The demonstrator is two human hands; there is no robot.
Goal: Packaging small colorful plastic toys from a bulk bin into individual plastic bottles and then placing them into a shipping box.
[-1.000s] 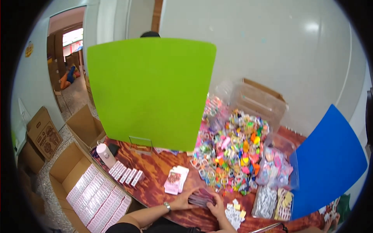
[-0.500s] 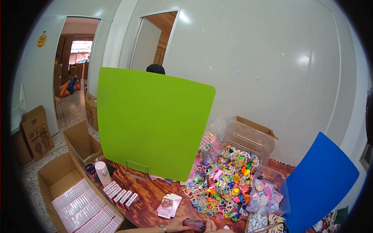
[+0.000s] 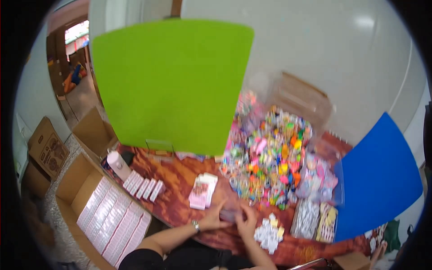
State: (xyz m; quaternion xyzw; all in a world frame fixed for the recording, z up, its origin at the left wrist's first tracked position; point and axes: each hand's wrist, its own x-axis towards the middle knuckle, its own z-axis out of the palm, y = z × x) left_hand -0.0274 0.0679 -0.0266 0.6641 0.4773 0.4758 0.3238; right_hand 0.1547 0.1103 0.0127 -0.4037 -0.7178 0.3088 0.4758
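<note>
A stack of dark cards (image 3: 230, 215), smeared by motion, is held between my two hands near the front of the wood-patterned table. My left hand (image 3: 213, 219), with a watch on the wrist, grips its left side. My right hand (image 3: 245, 218) closes on its right side, fingers bent. Just beyond my left hand lies a loose pile of pink and white cards (image 3: 202, 191). Close by my right hand, small white paper pieces (image 3: 269, 234) are scattered on the table. A big heap of small colourful trinkets (image 3: 270, 157) spreads beyond my right hand.
An upright green panel (image 3: 173, 85) stands at the back, a blue panel (image 3: 382, 184) at right. Left are a pink bottle (image 3: 118, 165), small boxes (image 3: 143, 185) and a carton (image 3: 67, 204) of packed boxes. Bagged pieces fill a clear bin (image 3: 317, 177); a tray (image 3: 306, 219) sits nearer.
My view has tipped downward, so my forearms and the white paper pieces now show. The cards remain between both hands. The cap behind the green panel has dropped from clear sight.
</note>
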